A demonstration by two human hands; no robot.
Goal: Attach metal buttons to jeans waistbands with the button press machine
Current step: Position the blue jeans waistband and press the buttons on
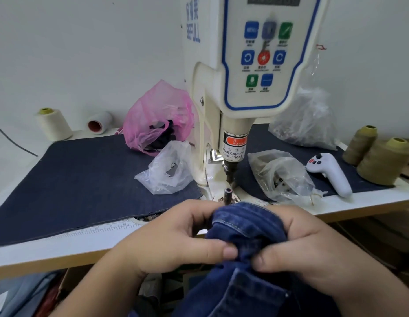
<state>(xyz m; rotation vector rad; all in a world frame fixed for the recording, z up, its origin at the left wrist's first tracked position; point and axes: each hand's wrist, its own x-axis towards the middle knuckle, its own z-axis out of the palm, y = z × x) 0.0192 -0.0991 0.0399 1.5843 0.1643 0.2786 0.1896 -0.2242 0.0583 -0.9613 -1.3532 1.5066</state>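
Head view, both hands (left hand (pixel 176 239), right hand (pixel 313 252)) gripping jeans (pixel 247 227), clear bag (pixel 283 175) of buttons

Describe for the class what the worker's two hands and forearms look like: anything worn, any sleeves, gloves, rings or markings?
Both the left hand and the right hand are bare: no gloves, and no rings, watch or markings that show. The forearms are uncovered as far as the picture's lower edge, with no sleeve in view. The fingernails are short and plain.
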